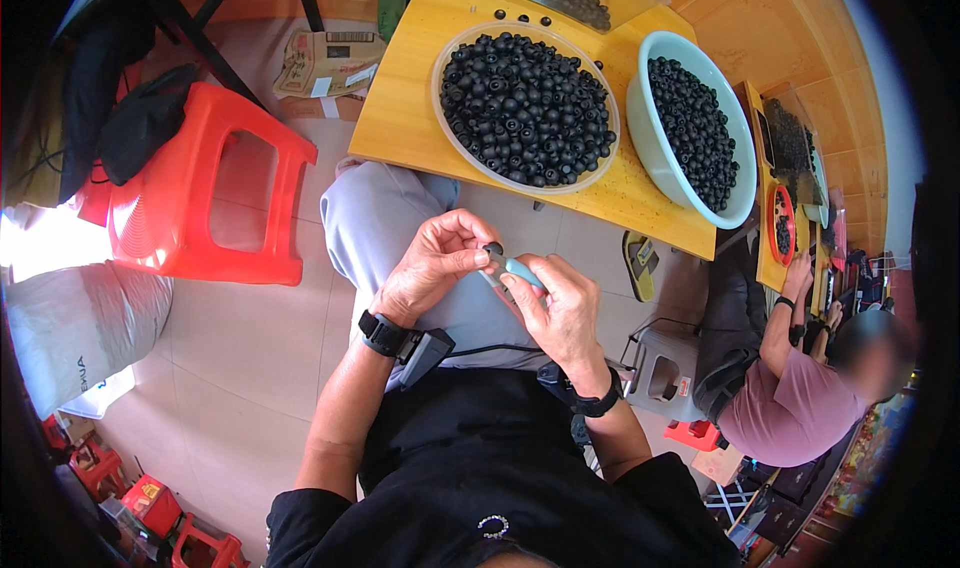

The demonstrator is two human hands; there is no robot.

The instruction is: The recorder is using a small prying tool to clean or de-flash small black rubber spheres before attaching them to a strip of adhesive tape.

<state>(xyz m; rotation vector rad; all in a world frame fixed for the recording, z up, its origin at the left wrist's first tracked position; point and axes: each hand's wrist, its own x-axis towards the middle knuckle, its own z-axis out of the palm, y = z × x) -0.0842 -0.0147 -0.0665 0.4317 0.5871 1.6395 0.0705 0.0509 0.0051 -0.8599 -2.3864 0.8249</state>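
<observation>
In front of my lap, my left hand (437,265) pinches a small black round piece (493,249) between thumb and fingers. My right hand (560,306) is closed around the light blue handle of a small knife-like tool (524,272). Its thin metal end meets the black piece, partly hidden by my fingers. Beyond my hands, a shallow round tray (440,125) on the wooden table (400,98) is heaped with similar black pieces, which have round holes. To its right stands a pale green basin (646,140), also holding many of them.
A clear box (610,8) of black pieces sits at the table's far edge, with a few loose ones nearby. A red stool (220,183) and a white sack (90,318) are on the left. On the right, another person (775,398) works at a second table.
</observation>
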